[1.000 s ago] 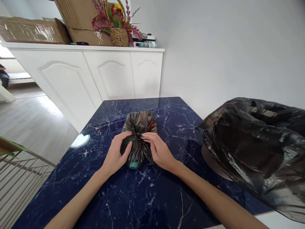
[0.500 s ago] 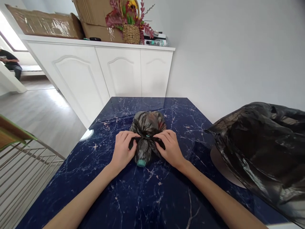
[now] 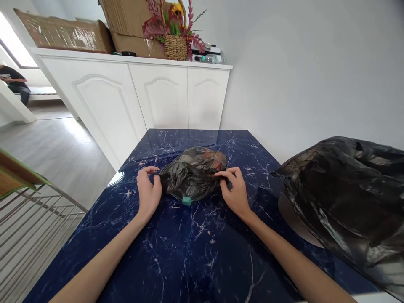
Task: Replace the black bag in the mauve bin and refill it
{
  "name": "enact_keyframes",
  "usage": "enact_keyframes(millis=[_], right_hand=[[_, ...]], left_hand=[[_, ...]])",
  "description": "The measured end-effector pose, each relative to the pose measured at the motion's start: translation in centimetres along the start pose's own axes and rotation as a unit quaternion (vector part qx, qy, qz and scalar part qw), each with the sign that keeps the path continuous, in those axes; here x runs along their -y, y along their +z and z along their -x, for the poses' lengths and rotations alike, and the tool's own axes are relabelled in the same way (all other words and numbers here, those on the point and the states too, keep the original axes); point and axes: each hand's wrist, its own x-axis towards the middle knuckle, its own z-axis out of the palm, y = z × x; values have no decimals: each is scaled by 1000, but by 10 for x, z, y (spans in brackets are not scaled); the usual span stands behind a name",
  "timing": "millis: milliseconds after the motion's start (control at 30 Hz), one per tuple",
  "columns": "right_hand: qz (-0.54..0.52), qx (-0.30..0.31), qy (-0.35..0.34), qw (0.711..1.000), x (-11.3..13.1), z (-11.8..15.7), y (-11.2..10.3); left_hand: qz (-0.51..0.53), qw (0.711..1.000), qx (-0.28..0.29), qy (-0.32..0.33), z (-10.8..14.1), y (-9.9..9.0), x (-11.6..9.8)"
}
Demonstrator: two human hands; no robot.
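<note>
A thin black plastic bag (image 3: 189, 174) lies on the blue marbled table (image 3: 202, 244). Through its film I make out a teal bottle cap (image 3: 186, 200) at the near edge and something reddish at the far right; the rest inside is unclear. My right hand (image 3: 233, 191) pinches the bag's right edge between thumb and fingers. At the left edge is my left hand (image 3: 148, 191), thumb and index finger apart, with the thumb beside a dark fold of plastic.
A larger black plastic bag (image 3: 350, 202) covers a round container (image 3: 295, 221) at the right. Behind the table stands a white cabinet (image 3: 164, 92) bearing cardboard boxes (image 3: 69, 33) and a flower basket (image 3: 175, 47). A metal rack (image 3: 41, 219) is left; a seated person (image 3: 14, 80) is farther off.
My hands have moved apart, left and right. The gathered plastic between them has loosened and spread wider, and the bottle cap has shifted slightly away from me.
</note>
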Motion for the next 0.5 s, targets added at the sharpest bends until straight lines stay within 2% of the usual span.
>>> enact_keyframes(millis=[67, 167, 300, 400, 500], right_hand=[[-9, 9, -10, 1000, 2, 1, 1], [-22, 18, -26, 999, 4, 2, 0], [-38, 25, -47, 998, 8, -1, -6], [-55, 43, -66, 995, 13, -3, -10], [-60, 69, -93, 991, 16, -2, -12]], left_hand=[[14, 999, 22, 39, 4, -3, -13], [32, 990, 93, 102, 12, -6, -31], [28, 971, 164, 173, 14, -8, -36], [14, 961, 177, 212, 13, -10, -35], [-17, 956, 166, 243, 11, -11, -35]])
